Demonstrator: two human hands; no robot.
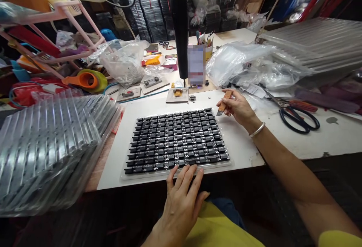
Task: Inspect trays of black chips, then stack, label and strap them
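Note:
My right hand (238, 107) is closed around an orange utility knife (225, 102), its blade pointing down and left beside the far right corner of a clear plastic tray (227, 164). Rows of small black circuit boards (178, 139) fill that tray. At the tray's near edge rests my left hand (183, 194), fingers stretched out and a little apart, holding nothing. Beyond the tray, a hanging black electric screwdriver (180, 32) points its bit down over a small fixture block (177, 96). A small loose part (192, 98) lies just right of the block.
Stacked clear plastic trays (51, 145) stand at the left, with more trays (316, 47) at the back right. Dark-handled scissors (299, 118) lie right of my right hand. Plastic bags (243, 62), a tape dispenser (87, 80) and a pink rack (82, 24) crowd the back and left.

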